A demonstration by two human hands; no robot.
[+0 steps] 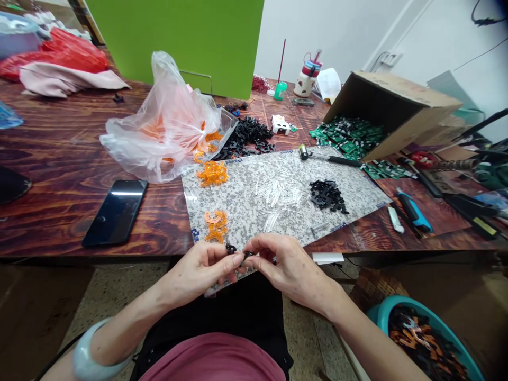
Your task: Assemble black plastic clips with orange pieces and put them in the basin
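Note:
Close together at the table's front edge, my left hand (217, 264) and my right hand (275, 260) are both closed in a pinch. Between the left fingertips sits a small black plastic part (230, 247). A second black piece (246, 255) shows at the right fingertips; whether the two are joined I cannot tell. Just beyond the left hand lie orange plastic clips (216, 226), with a larger orange pile (212, 173) behind. Thin clear strips (278, 190) are spread mid-board, and a heap of small black parts (327, 196) lies to their right.
A speckled board (242, 211) overhangs the table edge. A phone (116, 212) lies left, below a plastic bag (166, 127). A hammer (329, 157) rests near a cardboard box (408, 111) spilling green boards. A blue cutter (414, 210) lies right; a teal bucket (381, 312) stands below.

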